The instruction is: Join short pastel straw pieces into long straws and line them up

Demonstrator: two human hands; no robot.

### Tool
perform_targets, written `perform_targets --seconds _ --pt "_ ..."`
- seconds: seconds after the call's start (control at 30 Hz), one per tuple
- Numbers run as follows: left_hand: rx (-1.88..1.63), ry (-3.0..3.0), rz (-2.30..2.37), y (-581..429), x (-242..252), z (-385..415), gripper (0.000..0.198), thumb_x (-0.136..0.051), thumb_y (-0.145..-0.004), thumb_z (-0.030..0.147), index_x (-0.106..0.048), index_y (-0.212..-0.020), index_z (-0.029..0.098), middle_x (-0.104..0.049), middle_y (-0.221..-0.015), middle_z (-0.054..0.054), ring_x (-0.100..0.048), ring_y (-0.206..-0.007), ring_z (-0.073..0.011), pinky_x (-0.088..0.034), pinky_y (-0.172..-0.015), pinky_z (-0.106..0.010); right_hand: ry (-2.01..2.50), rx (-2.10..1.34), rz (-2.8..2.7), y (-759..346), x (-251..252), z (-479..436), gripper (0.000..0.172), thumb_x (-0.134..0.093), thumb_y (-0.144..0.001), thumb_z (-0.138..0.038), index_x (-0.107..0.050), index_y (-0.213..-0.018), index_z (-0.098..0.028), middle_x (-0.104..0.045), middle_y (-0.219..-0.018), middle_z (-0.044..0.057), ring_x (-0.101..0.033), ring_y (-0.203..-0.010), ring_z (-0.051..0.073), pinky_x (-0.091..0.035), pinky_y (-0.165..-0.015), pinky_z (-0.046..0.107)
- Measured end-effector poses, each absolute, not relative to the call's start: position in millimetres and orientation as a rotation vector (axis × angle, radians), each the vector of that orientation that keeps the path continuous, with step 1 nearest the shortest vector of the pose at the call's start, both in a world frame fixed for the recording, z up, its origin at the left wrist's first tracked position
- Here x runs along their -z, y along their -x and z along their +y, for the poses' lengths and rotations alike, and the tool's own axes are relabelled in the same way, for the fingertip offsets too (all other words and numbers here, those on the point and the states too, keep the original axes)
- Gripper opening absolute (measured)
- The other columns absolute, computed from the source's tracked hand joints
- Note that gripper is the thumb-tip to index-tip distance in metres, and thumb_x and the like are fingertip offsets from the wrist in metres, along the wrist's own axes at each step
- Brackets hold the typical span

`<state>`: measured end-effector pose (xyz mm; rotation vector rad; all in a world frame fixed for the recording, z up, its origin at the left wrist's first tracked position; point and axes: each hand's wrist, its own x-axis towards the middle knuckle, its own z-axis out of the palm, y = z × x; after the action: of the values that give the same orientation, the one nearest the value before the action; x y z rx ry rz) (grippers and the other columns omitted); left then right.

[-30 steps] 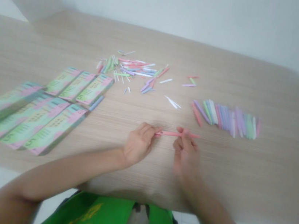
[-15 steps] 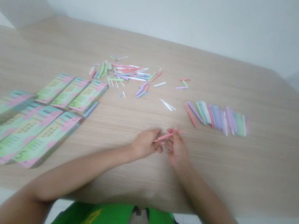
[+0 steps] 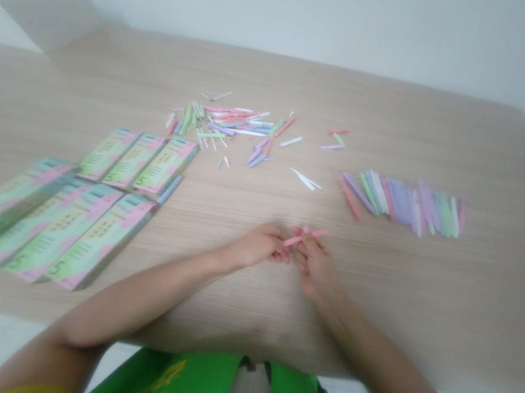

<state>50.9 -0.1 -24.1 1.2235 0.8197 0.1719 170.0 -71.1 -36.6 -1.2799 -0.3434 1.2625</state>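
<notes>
Both of my hands meet over the near middle of the wooden table [image 3: 423, 295]. My left hand [image 3: 258, 247] and my right hand [image 3: 314, 264] pinch the same thin pink paper strip [image 3: 308, 236], which slants up to the right between the fingertips. Right of the hands lies a tidy row of pastel rolled strips [image 3: 404, 202]. Farther back a loose scatter of coloured strips and scraps [image 3: 233, 125] is spread on the wood.
Several green-and-pink paper packs [image 3: 73, 197] lie flat in two rows at the left. A few stray strips [image 3: 335, 140] and white scraps [image 3: 304, 179] lie between the scatter and the row. A pale wall rises behind the table.
My hands have drawn closer together along the pink strip, which was held level and stretched out a second ago and now slants, shorter, between the fingertips.
</notes>
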Motion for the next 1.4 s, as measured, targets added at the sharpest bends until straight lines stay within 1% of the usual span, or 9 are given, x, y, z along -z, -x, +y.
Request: perform_targets --seconds 0.17,0.3,0.6,0.8,1.0,1.17,1.23,1.3,1.4 --pt "-0.36 -1.818 0.957 -45 29 -13 0.014 -0.053 -0.079 0.025 -0.062 -0.078 0.014 -0.065 -0.069 -0.003 -0.058 -0.063 -0.0141 -0.045 -0.06 -0.025 1.279 -1.272 -0.333 -171 37 -71 0.044 -0.075 -0.062 -0.056 -0.066 -0.077 -0.016 -0.019 -0.046 -0.012 -0.012 -0.042 0.004 -0.009 -0.041 0.024" --pt "-0.458 -2.184 1.197 -44 31 -20 0.01 -0.051 -0.081 0.02 -0.058 -0.087 0.016 -0.066 -0.075 -0.006 -0.062 -0.071 -0.0182 -0.045 -0.065 -0.027 1.258 -1.295 -0.332 -168 36 -73 0.042 -0.078 -0.06 -0.054 -0.065 -0.073 -0.016 -0.019 -0.046 -0.013 -0.012 -0.042 0.003 -0.008 -0.041 0.023" --pt "-0.571 -2.159 1.016 -54 26 -22 0.027 -0.049 -0.085 0.02 -0.047 -0.111 0.015 -0.066 -0.099 -0.011 -0.064 -0.088 -0.0211 -0.05 -0.078 -0.033 1.259 -1.342 -0.277 -175 35 -70 0.044 -0.079 -0.058 -0.053 -0.067 -0.077 -0.015 -0.028 -0.046 -0.012 -0.017 -0.042 0.004 -0.012 -0.042 0.022" --pt "-0.366 -2.387 0.88 -51 15 -26 0.025 -0.039 -0.083 0.004 -0.06 -0.092 0.013 -0.067 -0.094 -0.01 -0.062 -0.094 -0.022 -0.047 -0.089 -0.036 1.292 -1.4 -0.269 -176 33 -71 0.043 -0.077 -0.06 -0.053 -0.067 -0.077 -0.014 -0.033 -0.047 -0.011 -0.015 -0.042 0.004 -0.011 -0.043 0.023" --pt "-0.38 -2.316 1.219 -56 33 -31 0.016 -0.047 -0.085 0.012 -0.054 -0.099 0.011 -0.065 -0.093 -0.012 -0.061 -0.088 -0.0233 -0.049 -0.081 -0.037 1.267 -1.401 -0.31 -172 37 -74 0.042 -0.079 -0.059 -0.053 -0.064 -0.071 -0.015 -0.024 -0.047 -0.012 -0.015 -0.043 0.004 -0.011 -0.042 0.023" --pt "-0.322 -2.286 1.137 -52 12 -22 0.027 -0.052 -0.088 0.022 -0.052 -0.111 0.008 -0.061 -0.113 -0.018 -0.058 -0.105 -0.026 -0.046 -0.09 -0.038 1.273 -1.377 -0.314 -177 31 -71 0.047 -0.078 -0.058 -0.057 -0.066 -0.076 -0.015 -0.022 -0.048 -0.012 -0.014 -0.044 0.004 -0.01 -0.043 0.024" --pt "-0.151 -2.352 1.085 -49 -2 -18 0.021 -0.042 -0.092 0.02 -0.06 -0.098 0.011 -0.065 -0.105 -0.016 -0.061 -0.101 -0.0257 -0.044 -0.091 -0.038 1.254 -1.339 -0.321 -178 30 -70 0.047 -0.079 -0.056 -0.056 -0.067 -0.074 -0.015 -0.021 -0.048 -0.012 -0.012 -0.044 0.004 -0.009 -0.043 0.024" --pt "0.015 -2.362 1.11 -47 -9 -16 0.029 -0.038 -0.093 0.017 -0.064 -0.082 0.013 -0.068 -0.089 -0.013 -0.064 -0.089 -0.0247 -0.045 -0.084 -0.037 1.254 -1.288 -0.337 -177 32 -70 0.046 -0.079 -0.056 -0.056 -0.067 -0.073 -0.015 -0.02 -0.048 -0.012 -0.012 -0.045 0.004 -0.008 -0.044 0.025" --pt "-0.033 -2.253 1.199 -47 -6 -17 0.02 -0.051 -0.088 0.026 -0.065 -0.078 0.015 -0.067 -0.083 -0.009 -0.063 -0.082 -0.0237 -0.044 -0.073 -0.032 1.273 -1.224 -0.362 -174 37 -71 0.045 -0.077 -0.061 -0.056 -0.069 -0.076 -0.014 -0.02 -0.05 -0.011 -0.014 -0.046 0.005 -0.008 -0.045 0.025"
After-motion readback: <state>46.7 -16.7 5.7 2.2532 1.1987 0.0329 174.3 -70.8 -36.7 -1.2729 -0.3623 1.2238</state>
